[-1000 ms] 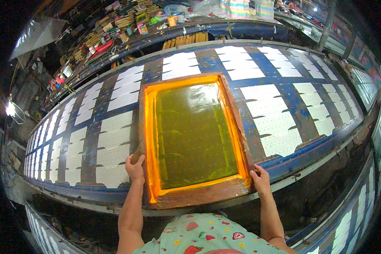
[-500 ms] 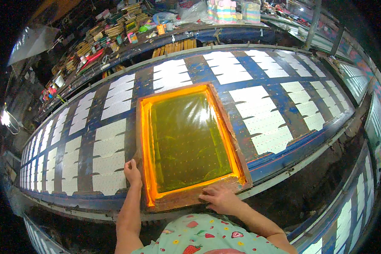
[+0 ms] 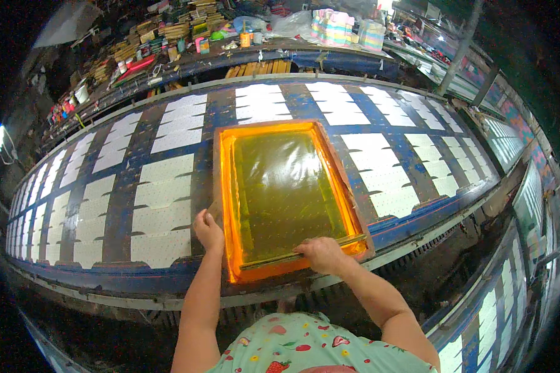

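A screen printing frame with orange-taped inner edges and a yellow-green mesh lies over white printed sheets on the long table. Across its near end, inside the rails, runs a thin long bar that looks like a squeegee. My right hand is closed around the bar right of its middle. Beside the left rail is my left hand, fingers curled together and pointing up. What those fingers pinch, if anything, I cannot make out.
White sheets with small marks lie in rows along the blue, stained table, left and right of the frame. Behind it, a cluttered bench bears stacked wooden frames, cups and pastel bundles. Another table with sheets stands at lower right.
My right hand has gone from the frame's near rail onto the bar, which now lies across the near end of the mesh. My left hand stays by the left rail. The view has shifted slightly.
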Motion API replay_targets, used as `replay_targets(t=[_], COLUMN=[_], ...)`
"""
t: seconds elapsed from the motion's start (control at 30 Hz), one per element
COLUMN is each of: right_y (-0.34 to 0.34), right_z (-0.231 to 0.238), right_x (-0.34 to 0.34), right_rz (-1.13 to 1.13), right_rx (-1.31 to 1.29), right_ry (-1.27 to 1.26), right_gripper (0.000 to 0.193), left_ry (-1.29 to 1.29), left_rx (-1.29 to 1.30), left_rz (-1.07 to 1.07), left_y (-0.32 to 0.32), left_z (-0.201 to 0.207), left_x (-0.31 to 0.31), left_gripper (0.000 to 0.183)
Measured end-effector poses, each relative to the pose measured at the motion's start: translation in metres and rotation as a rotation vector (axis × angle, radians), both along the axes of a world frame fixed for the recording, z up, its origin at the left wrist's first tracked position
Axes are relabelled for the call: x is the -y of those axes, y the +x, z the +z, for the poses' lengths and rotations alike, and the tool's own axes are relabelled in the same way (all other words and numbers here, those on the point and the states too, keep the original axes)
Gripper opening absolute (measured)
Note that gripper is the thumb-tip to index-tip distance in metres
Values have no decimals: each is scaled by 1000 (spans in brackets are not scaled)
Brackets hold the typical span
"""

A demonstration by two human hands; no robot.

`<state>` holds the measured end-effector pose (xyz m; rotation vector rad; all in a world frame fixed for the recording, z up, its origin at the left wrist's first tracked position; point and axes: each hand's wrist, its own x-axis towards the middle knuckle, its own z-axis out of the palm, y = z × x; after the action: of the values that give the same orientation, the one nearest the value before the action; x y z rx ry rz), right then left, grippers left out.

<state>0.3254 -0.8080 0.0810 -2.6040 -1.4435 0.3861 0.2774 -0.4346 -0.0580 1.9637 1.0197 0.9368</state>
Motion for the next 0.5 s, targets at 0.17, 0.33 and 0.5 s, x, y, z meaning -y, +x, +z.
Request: replay_targets(t=[0.17, 0.33, 0.5], right_y=[-20, -49, -33], right_z=[4, -15, -33], right_x=[12, 17, -4], right_rz=[-37, -73, -55], right_rx=[-26, 83, 192], right_ry=[-32, 199, 281], right_gripper=[50, 51, 46], left_ry=[92, 105, 43], left_rx=[87, 44, 108], left_rz=[-65, -74, -50], left_y=[-1, 3, -1], left_z=[-9, -17, -10], left_x=[-3, -8, -1], left_gripper=[31, 33, 30])
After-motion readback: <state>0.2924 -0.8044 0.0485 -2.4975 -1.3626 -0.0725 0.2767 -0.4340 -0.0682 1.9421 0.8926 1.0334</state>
